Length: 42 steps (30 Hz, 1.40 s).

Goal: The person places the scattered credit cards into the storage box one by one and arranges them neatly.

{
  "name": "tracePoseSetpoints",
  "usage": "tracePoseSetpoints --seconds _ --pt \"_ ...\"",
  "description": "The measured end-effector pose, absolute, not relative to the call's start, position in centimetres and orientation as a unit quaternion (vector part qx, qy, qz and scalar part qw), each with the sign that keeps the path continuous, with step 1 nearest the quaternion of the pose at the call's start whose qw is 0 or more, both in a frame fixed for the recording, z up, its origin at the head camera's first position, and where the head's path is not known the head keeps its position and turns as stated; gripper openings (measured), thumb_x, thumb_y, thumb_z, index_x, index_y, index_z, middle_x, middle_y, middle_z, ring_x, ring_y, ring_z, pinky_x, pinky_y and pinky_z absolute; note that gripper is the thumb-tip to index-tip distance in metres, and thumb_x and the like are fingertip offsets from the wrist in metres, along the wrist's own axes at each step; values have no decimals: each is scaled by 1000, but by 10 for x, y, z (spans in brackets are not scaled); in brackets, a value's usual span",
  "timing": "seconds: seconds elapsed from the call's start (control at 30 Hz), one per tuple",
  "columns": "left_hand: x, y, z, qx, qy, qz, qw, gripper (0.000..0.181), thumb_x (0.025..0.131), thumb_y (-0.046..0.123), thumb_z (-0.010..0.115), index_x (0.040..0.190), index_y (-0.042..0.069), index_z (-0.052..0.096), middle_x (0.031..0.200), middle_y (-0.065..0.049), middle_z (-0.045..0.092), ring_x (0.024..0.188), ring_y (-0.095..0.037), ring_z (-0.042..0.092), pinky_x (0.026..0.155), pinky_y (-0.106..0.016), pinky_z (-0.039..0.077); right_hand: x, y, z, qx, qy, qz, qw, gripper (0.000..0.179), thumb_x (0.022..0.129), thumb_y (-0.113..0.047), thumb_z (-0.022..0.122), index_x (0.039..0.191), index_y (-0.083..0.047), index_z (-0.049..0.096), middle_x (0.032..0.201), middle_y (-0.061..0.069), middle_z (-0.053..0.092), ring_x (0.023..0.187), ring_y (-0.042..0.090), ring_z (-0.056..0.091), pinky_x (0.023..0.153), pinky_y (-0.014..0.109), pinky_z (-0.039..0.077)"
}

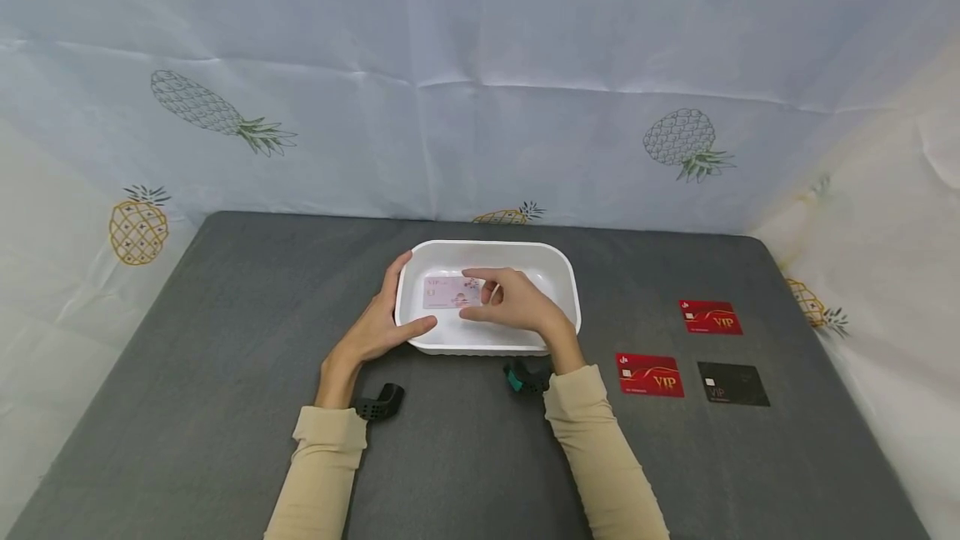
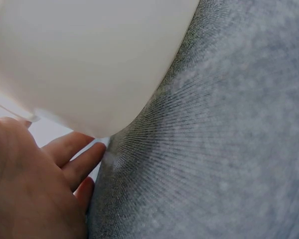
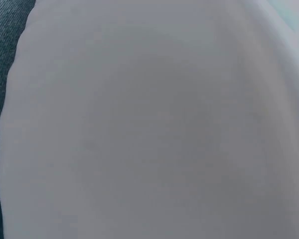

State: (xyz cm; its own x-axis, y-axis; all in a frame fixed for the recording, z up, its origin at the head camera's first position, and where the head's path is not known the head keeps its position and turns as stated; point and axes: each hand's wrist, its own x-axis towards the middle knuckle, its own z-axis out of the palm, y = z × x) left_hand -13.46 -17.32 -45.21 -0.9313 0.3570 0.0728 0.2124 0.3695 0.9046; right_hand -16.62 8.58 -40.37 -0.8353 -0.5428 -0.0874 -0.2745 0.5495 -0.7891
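A pale pink VIP card [image 1: 442, 292] lies flat inside a white plastic tray [image 1: 517, 343]. Over the card's right end is my right hand [image 1: 517, 298], thumb and index finger spread apart along its two long sides; I see no pinch on it. My left hand [image 1: 371, 323] holds the tray's left end, thumb across the near corner rim and fingers along the outer wall. From the left wrist, those fingers [image 2: 82, 162] touch the outside of the tray wall [image 2: 89, 64]. Only the tray's pale outer wall [image 3: 139, 124] fills the right wrist view, hiding the right fingers.
Right of the tray, two red VIP cards, one farther [image 1: 711, 317] and one nearer [image 1: 650, 376], and a black VIP card [image 1: 733, 384] lie on the dark grey table [image 1: 187, 373]. A pineapple-print cloth [image 1: 450, 140] hangs behind the table.
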Motion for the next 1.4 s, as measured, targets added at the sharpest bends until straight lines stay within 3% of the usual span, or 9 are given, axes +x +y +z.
tracePoseSetpoints --seconds 0.5,0.73,1.0,1.2,1.4 --pt "-135 -173 -452 170 827 532 65 110 86 33 78 165 21 3 158 -18 37 133 -35 48 110 -56 37 -139 114 -381 -286 842 -446 103 56 84 -14 84 135 0 64 78 4 59 61 8 48 62 22 45" --pt "-136 -173 -453 170 828 530 67 110 86 35 79 165 23 2 157 -18 38 135 -35 46 112 -59 34 -123 136 -370 -285 830 -467 108 55 85 -13 83 136 -5 64 80 2 57 65 8 49 62 22 45" --pt "-136 -174 -454 166 830 528 69 111 85 34 79 165 23 2 157 -18 37 136 -35 45 113 -60 32 -109 163 -373 -289 826 -473 103 53 87 -14 82 136 -10 64 83 1 57 67 9 51 63 24 47" --pt "-136 -174 -455 166 830 528 69 111 85 35 79 165 23 2 158 -18 36 137 -35 43 114 -60 31 -99 190 -379 -306 811 -492 85 55 85 -6 82 137 -9 63 85 9 56 70 9 53 66 24 49" --pt "-136 -174 -454 168 829 530 65 109 86 33 78 165 24 3 155 -18 40 135 -35 46 113 -58 33 -87 217 -386 -327 804 -491 73 57 84 -1 82 137 -6 62 85 7 54 70 10 51 63 27 47"
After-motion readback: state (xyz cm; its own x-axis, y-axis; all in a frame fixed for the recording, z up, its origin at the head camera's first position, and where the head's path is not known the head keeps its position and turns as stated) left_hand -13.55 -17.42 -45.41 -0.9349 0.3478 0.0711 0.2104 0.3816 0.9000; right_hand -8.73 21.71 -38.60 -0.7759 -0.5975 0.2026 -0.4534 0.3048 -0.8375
